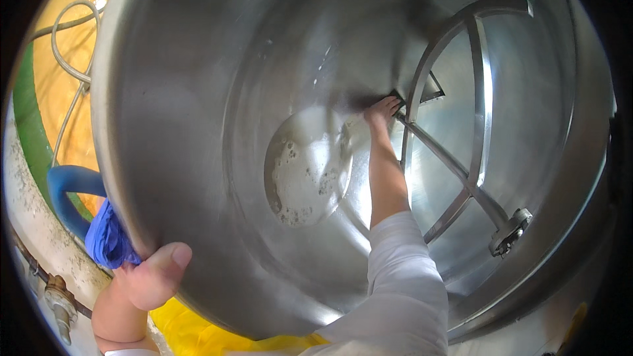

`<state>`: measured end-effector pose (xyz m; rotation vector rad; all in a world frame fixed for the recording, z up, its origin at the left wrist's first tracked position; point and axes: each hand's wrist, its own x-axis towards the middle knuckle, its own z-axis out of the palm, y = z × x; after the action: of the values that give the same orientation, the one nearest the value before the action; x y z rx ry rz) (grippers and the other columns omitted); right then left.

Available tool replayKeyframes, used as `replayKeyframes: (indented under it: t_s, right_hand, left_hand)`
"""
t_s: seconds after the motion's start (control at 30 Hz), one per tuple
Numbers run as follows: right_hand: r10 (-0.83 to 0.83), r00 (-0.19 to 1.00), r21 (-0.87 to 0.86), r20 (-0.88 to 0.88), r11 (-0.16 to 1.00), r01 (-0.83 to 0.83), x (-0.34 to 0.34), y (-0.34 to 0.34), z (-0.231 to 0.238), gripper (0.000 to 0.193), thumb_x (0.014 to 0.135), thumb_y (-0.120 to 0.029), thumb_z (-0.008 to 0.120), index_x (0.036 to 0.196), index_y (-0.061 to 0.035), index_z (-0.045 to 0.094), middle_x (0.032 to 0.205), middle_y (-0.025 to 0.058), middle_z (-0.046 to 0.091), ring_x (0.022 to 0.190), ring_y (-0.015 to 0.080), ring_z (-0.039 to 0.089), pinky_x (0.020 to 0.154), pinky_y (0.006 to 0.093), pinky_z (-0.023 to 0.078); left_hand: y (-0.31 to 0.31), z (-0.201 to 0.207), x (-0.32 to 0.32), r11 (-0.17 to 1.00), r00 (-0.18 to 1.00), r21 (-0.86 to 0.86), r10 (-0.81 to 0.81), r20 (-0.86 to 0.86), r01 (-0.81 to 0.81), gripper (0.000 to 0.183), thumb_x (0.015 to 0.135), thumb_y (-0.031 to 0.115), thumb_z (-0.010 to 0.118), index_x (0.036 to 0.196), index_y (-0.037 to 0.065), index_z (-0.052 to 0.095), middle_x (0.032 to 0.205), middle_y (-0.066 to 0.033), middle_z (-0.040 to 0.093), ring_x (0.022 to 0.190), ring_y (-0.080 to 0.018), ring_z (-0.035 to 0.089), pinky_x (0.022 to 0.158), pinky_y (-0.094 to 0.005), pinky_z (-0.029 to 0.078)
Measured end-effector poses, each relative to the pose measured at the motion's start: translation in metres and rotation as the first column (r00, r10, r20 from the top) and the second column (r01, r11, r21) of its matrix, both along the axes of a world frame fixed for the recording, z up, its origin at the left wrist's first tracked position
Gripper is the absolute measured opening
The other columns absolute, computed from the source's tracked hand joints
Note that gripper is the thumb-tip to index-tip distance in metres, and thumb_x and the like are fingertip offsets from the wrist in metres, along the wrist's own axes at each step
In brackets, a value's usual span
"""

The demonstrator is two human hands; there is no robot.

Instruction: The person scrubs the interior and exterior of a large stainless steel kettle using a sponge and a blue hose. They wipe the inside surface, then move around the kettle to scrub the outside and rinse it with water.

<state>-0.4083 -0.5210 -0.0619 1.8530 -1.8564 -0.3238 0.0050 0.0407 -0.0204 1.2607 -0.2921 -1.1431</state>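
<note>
My left hand (150, 278) is closed over the rim of a large stainless steel vat (178, 125), thumb on the inner side and fingers mostly hidden. Against that hand, outside the rim, is a crumpled blue-purple thin sheet or glove (110, 240). Deep inside the vat, my right hand (380, 111) presses a small dark pad (396, 97) at the wall beside the mixer shaft; its exact kind cannot be made out. Right of my right arm stands the curved metal mixing paddle (480, 92). Foamy water (306, 171) pools at the vat's bottom.
A hub (511, 232) ends the paddle's shaft at the right. Outside the vat at the left are a thick blue curved handle or hose (66, 191), a thin looped hose (62, 59), and a pipe valve (60, 300). A yellow apron (204, 333) touches the near rim.
</note>
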Motion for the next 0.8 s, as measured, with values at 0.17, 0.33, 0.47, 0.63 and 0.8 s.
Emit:
replayKeyframes:
  t_s: [0.17,0.33,0.47,0.63,0.8]
  right_hand:
    - [-0.135,0.985,-0.067,0.111,0.987,0.143,0.047,-0.016,0.013,0.103,0.088,-0.028,0.065,0.151,0.0185,-0.001,0.162,0.0363,0.004,0.153,0.0455,0.010,0.127,0.0466,0.008]
    - [0.063,0.962,0.051,-0.265,0.997,-0.052,-0.014,-0.031,0.015,0.103,0.090,-0.035,0.060,0.151,0.0199,-0.002,0.161,0.0374,0.005,0.154,0.0449,0.005,0.127,0.0446,0.002]
    - [-0.046,0.996,0.027,-0.070,0.998,0.048,0.035,-0.015,0.006,0.109,0.087,-0.042,0.060,0.148,0.0237,-0.003,0.160,0.0389,0.009,0.154,0.0462,0.005,0.126,0.0499,0.002]
    - [0.309,0.947,0.331,0.089,0.887,-0.321,0.075,0.092,-0.024,0.102,0.082,-0.017,0.065,0.159,0.0056,0.000,0.166,0.0271,0.011,0.155,0.0404,0.012,0.123,0.0534,0.019]
    - [0.262,0.964,0.175,0.034,0.948,-0.264,-0.016,0.049,0.006,0.093,0.086,-0.011,0.062,0.160,-0.0004,0.007,0.167,0.0228,0.011,0.155,0.0365,0.015,0.124,0.0467,0.023]
  left_hand:
    - [0.009,-0.004,0.000,0.997,0.998,0.037,0.064,0.012,-0.065,0.074,0.063,0.008,0.069,0.133,0.000,0.049,0.126,-0.0116,0.050,0.114,-0.0233,0.048,0.098,-0.0383,0.042]
    - [0.005,-0.003,0.000,1.000,0.999,0.006,0.024,-0.031,-0.024,0.072,0.063,0.008,0.069,0.132,0.000,0.050,0.125,-0.0114,0.051,0.112,-0.0230,0.049,0.097,-0.0382,0.043]
    - [0.000,0.002,-0.008,1.000,0.999,0.000,0.011,-0.042,-0.011,0.071,0.063,0.007,0.069,0.132,0.000,0.050,0.124,-0.0113,0.052,0.111,-0.0227,0.049,0.096,-0.0381,0.043]
    - [-0.008,0.005,-0.009,0.999,0.997,-0.017,-0.030,-0.070,0.028,0.069,0.064,0.007,0.069,0.130,0.000,0.051,0.123,-0.0111,0.052,0.110,-0.0224,0.050,0.095,-0.0379,0.044]
    - [-0.006,0.013,-0.017,1.000,0.999,-0.013,-0.005,-0.053,0.005,0.067,0.064,0.006,0.069,0.129,0.000,0.052,0.122,-0.0109,0.053,0.109,-0.0221,0.050,0.094,-0.0378,0.045]
